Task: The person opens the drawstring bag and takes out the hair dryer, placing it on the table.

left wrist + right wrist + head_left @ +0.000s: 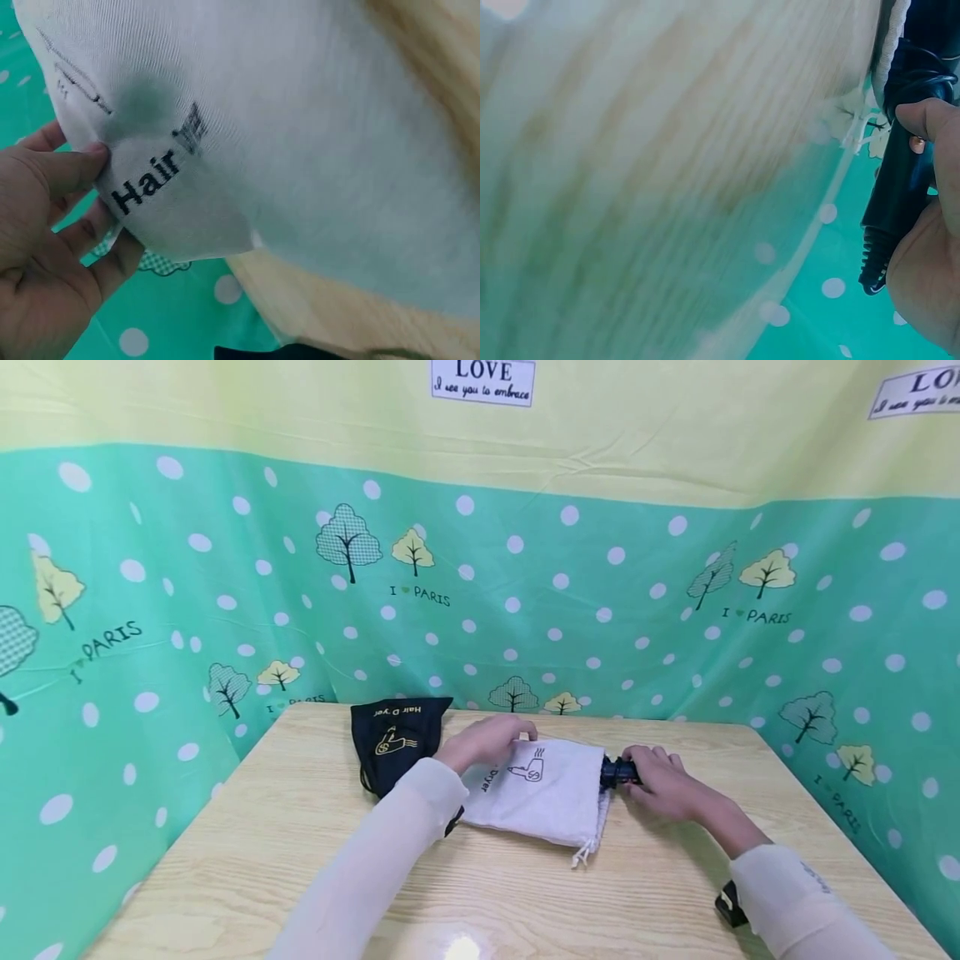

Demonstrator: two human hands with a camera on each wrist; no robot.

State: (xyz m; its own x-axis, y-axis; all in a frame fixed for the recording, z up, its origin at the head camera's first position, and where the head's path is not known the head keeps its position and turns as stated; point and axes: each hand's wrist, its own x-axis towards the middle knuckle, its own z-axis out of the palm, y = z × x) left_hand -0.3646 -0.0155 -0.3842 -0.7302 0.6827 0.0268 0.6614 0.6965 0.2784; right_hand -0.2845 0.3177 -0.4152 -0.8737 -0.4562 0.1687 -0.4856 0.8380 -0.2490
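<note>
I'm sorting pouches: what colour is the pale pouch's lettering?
Black lettering, best seen in the left wrist view.

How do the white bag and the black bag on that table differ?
The white bag is pale with dark print; the black bag is dark with gold print.
The left hand pinches the white bag; the black bag lies beyond the left sleeve.
A black handle sticks out of the white bag; none shows at the black bag.
Both bear a hair-dryer drawing.
</note>
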